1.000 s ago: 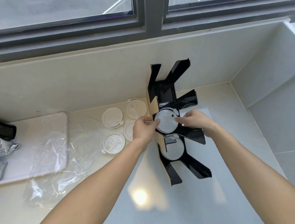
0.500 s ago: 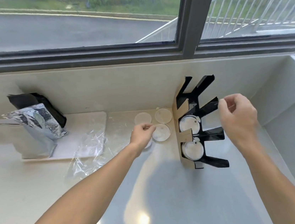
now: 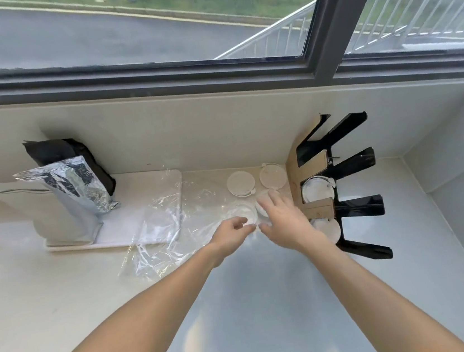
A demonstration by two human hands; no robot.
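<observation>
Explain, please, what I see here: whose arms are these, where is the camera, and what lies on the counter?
No machine: these are a person's two bare arms, filmed by a camera worn on the head, looking down. The left hand and right hand reach for a clear lid on the counter; whether either holds it, I cannot tell. Other lids lie behind it. Right: a black rack with white lids inside. Left: plastic wrap and a foil bag.

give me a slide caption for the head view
Left hand and right hand reach for loose lids beside the black rack
</observation>
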